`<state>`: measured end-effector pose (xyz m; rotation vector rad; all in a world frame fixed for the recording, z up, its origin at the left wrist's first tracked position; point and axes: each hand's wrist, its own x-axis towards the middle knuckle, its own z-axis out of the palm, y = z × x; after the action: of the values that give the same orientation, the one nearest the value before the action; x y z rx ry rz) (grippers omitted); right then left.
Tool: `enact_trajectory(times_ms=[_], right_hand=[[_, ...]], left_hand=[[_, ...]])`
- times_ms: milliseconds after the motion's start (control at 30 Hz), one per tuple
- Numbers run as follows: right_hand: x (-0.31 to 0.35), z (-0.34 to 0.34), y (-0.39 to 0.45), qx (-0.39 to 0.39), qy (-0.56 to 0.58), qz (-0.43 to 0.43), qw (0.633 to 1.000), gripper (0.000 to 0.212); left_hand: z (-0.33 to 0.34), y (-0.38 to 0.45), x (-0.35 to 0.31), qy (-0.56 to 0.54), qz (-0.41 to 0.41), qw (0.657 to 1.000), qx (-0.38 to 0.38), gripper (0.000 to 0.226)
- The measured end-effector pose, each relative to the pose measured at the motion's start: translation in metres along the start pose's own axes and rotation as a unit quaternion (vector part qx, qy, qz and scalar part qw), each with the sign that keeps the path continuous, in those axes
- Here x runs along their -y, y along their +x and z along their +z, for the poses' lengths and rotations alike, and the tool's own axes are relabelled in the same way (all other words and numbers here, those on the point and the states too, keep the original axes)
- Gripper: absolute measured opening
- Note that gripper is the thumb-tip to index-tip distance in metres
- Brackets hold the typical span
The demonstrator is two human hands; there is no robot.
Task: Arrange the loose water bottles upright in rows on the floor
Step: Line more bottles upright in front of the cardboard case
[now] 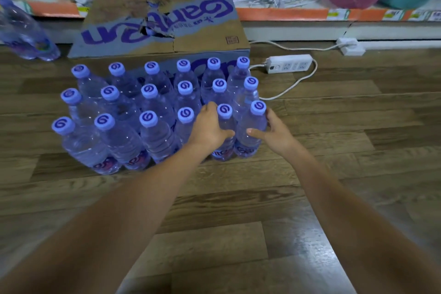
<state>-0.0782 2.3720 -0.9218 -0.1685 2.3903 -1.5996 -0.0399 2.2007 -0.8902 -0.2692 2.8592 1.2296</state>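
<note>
Head view: water bottles (152, 112) stand upright in three rows on wooden floor (334, 150), just before cardboard box (157, 28). Left hand (210, 126) grips second-last front-row bottle (225, 126); right hand (274, 133) grips end bottle (253, 126). Power strip (288, 63) beside box.

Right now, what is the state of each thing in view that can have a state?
Standing bottles: upright, capped, three rows.
Left hand: grips a front-row bottle.
Right hand: grips the end bottle.
Bottle at far left: lying down.
Cardboard box: closed, top torn.
Power strip: one plug in.
</note>
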Motion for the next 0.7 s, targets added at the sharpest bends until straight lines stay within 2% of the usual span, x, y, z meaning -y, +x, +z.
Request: enact_trajectory(times_ms=[167,267,300,367,467,533,567,633,700], right_hand=[[0.005,0.007,-0.011,-0.013,-0.009,0.013,1.0,0.076],[0.015,0.01,-0.021,-0.081,-0.052,-0.01,0.995,0.089],[0.023,0.011,-0.026,-0.108,-0.068,-0.027,0.991,0.089],[0.042,0.011,-0.033,-0.165,-0.087,-0.051,0.981,0.083],[0.074,0.013,-0.03,-0.202,-0.108,-0.096,0.969,0.066],[0.099,0.025,-0.019,-0.172,-0.116,-0.149,0.967,0.062],[0.109,0.033,-0.017,-0.142,-0.123,-0.164,0.968,0.061],[0.127,0.062,-0.012,-0.089,-0.152,-0.186,0.967,0.057],[0.14,0.095,-0.009,-0.049,-0.164,-0.202,0.964,0.055]], left_hand=[[0.004,-0.002,0.0,-0.037,-0.006,0.999,0.0,0.052],[-0.002,-0.006,-0.008,-0.112,-0.009,0.994,0.006,0.071],[-0.007,-0.01,-0.013,-0.142,-0.005,0.99,-0.002,0.08],[-0.022,-0.016,-0.024,-0.145,0.028,0.989,-0.023,0.083],[-0.073,-0.014,-0.027,-0.092,0.127,0.985,-0.07,0.057],[-0.131,-0.007,-0.013,-0.006,0.241,0.969,-0.058,0.033],[-0.161,-0.002,-0.002,0.075,0.282,0.956,-0.032,0.03],[-0.224,0.01,0.032,0.22,0.284,0.933,-0.003,0.039],[-0.28,0.021,0.076,0.293,0.219,0.93,-0.027,0.048]])
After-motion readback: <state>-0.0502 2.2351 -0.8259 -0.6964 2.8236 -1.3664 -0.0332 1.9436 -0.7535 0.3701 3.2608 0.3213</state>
